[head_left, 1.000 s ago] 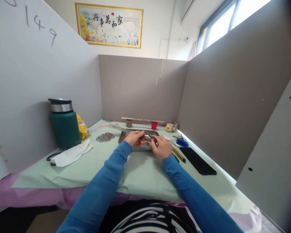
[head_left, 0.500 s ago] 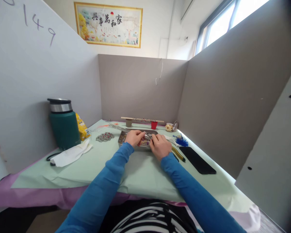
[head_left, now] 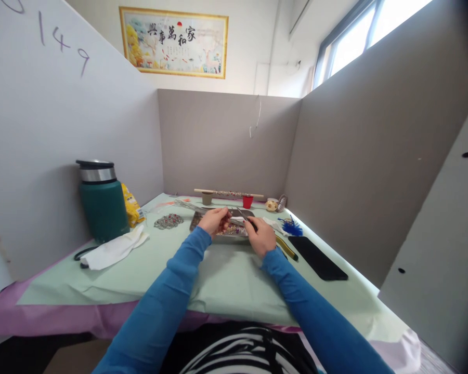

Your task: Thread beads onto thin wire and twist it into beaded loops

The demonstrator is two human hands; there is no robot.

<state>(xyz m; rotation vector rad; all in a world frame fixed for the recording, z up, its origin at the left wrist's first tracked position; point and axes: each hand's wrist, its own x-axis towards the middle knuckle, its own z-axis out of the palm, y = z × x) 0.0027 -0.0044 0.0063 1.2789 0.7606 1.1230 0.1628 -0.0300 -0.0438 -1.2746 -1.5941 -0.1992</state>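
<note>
Work in hand: fine bead or jewellery work over a shallow rectangular metal tray (head_left: 234,236) at the middle of the pale green paper-covered table (head_left: 218,280).
Left hand (head_left: 215,221): fingers curled narrow over the tray's left half, pinching a small part; the part is too small to identify.
Right hand (head_left: 260,235): closed around a slim dark-handled metal tool (head_left: 245,216), likely fine pliers or tweezers, with the tip pointing up and left toward the left fingertips.
Position of work: both hands meet just above the tray, which holds small coloured beads.
Thin metal wires (head_left: 187,206): a loose bundle lying just behind the tray's left end.
Beaded silver ornament (head_left: 169,221): flat on the table, left of the tray, apart from it.
Left side: dark green insulated flask with steel lid (head_left: 102,200), yellow packet (head_left: 132,204) beside it, white folded cloth (head_left: 115,249) in front.
Right side: blue feather piece (head_left: 292,227), yellow-handled tool (head_left: 286,248), black flat phone (head_left: 317,258).
Rear edge: wooden stick (head_left: 228,193) across two small cups, one brown (head_left: 207,198), one red (head_left: 248,201).
Technique, judged: keep the work low over the tray so dropped beads are caught. Grip the part close to the tool tip. Brace the wrists on the table for steadiness.
</note>
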